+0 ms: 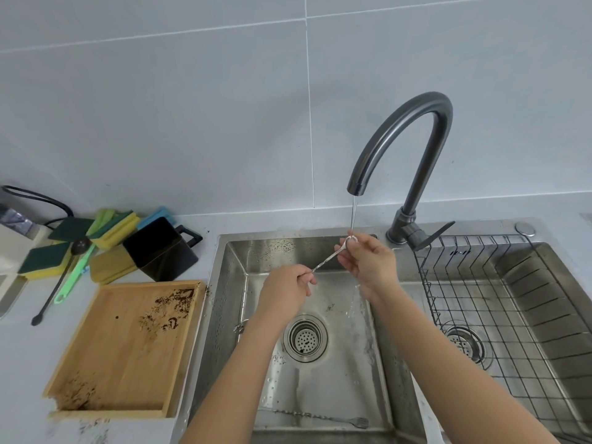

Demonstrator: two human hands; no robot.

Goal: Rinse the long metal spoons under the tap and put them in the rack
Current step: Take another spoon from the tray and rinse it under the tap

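Note:
Over the left sink basin (378, 363) I hold a long twisted metal spoon (326, 261) slanting up to the right. My left hand (285, 291) pinches its lower handle end. My right hand (368, 262) grips its bowl end, which sits in the thin water stream (353, 216) from the dark curved tap (413, 136). Another long twisted metal utensil (320, 416) with a forked tip lies on the basin floor near the front. A third one (242, 315) leans along the basin's left wall. The black wire rack (480, 302) sits in the right basin, with nothing in it.
A wooden tray (128, 347) smeared with brown grounds lies left of the sink. Behind it are a black container (160, 248), several yellow-green sponges (112, 225), a long black spoon (61, 277) and a green brush (75, 277). The tap lever (435, 233) points right.

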